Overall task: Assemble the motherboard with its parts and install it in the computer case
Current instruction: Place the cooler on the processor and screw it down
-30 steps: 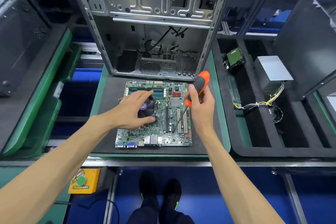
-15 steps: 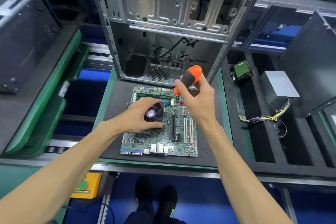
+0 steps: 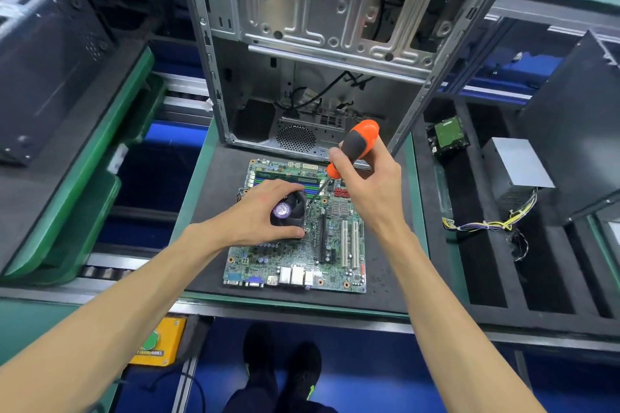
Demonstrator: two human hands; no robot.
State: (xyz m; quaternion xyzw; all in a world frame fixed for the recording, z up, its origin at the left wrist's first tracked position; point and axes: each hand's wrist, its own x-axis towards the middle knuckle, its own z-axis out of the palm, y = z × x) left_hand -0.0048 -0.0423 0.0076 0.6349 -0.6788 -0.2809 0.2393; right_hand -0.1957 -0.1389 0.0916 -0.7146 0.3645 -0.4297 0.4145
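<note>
A green motherboard lies flat on the black foam mat in front of the open metal computer case. My left hand grips the black CPU cooler fan with a purple label, holding it down on the board. My right hand holds an orange and black screwdriver tilted down to the left. Its tip touches the board at the cooler's upper right corner. RAM sticks sit in slots along the board's far edge.
A black foam tray at the right holds a hard drive and a grey power supply with coloured wires. A dark case panel leans at far right. Green trays sit left. A yellow button box hangs below the bench.
My right hand moved the screwdriver from the board's lower right slots up to the cooler's upper right corner. The left hand stays on the cooler. My head moved closer.
</note>
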